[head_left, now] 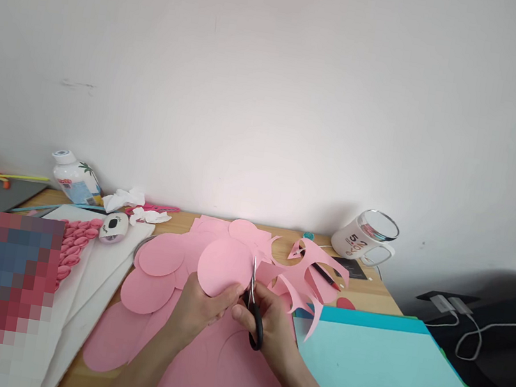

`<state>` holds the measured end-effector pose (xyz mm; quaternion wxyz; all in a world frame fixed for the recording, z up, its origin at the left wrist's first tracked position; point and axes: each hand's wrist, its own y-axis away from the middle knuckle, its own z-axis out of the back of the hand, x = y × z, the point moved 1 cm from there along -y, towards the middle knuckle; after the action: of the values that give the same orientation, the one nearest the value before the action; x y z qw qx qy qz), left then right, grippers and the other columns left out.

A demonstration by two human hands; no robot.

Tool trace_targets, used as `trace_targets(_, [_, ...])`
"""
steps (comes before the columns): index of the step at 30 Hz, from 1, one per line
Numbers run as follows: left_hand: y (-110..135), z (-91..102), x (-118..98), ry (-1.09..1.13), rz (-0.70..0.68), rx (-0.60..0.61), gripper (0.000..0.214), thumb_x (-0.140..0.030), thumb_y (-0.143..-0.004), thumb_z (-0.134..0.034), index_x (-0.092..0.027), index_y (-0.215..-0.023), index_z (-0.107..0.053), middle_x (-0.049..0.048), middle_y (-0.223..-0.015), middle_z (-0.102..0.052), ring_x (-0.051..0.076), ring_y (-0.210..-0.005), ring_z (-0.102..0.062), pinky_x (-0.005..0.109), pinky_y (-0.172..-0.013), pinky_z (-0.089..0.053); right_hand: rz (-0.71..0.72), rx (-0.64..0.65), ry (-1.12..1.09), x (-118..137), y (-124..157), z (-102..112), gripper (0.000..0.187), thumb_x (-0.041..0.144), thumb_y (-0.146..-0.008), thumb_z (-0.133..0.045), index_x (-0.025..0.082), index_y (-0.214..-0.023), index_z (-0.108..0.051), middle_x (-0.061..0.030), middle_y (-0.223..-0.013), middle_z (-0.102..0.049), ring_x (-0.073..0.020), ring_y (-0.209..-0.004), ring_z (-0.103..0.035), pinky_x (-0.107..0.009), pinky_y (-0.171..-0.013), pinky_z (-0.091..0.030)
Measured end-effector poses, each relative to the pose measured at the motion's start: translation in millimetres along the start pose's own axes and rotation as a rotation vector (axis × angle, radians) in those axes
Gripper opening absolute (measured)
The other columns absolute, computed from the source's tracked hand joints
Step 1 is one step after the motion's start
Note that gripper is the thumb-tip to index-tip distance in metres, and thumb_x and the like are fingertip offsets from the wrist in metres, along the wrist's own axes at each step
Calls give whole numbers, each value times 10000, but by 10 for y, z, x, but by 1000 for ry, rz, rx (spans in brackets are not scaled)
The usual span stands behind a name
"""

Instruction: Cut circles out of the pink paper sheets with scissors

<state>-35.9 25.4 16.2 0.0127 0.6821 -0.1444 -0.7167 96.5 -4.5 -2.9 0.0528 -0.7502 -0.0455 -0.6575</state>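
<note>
Your bench [383,296] carries a turquoise sheet [385,381] on the right and a spread of pink paper circles [152,281] in the middle. Above those circles, your left hand [199,311] has its fingers clamped on the lower edge of a pink disc [222,266]. Your right hand [272,325] grips the scissors [254,309], blades upright and touching the disc's right edge.

One pink paper disc [224,266], round and flat, stood tilted above the surface, its lower edge pinched in the left hand [199,311]. Black-handled scissors [255,306], blades pointed up, met its right edge, gripped by the right hand [274,328].
</note>
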Motion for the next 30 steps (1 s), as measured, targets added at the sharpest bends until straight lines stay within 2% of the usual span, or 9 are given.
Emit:
trace_targets(9, [16,-15,-42,-43,-7,0,273,-358,-648,-600,-163,-500,-480,-81,-374,-307,51,-366,-258,212,-364,-195,-29,-34,77,14,22,0,323,467,-726,-683,185,-728,-526,61,-577,-380,-95,-528,-312,-225,-470,-265])
trace_targets(16, [14,-7,-42,-37,-16,-16,296,-355,-653,-599,-168,-465,-467,-81,-347,-317,53,-345,-269,211,-358,-213,-57,-56,93,-3,22,-2,383,537,-701,-670,179,-786,-561,25,-608,-463,-115,-540,-395,-233,-460,-303])
trace_targets(30, [-1,12,4,-16,-82,30,426,-335,-725,-568,-180,-369,-393,-57,-311,-374,47,-297,-304,207,-353,-269,-87,-60,73,49,24,-22,309,449,-707,-688,172,-722,-551,44,-544,-448,-105,-512,-404,-238,-475,-306])
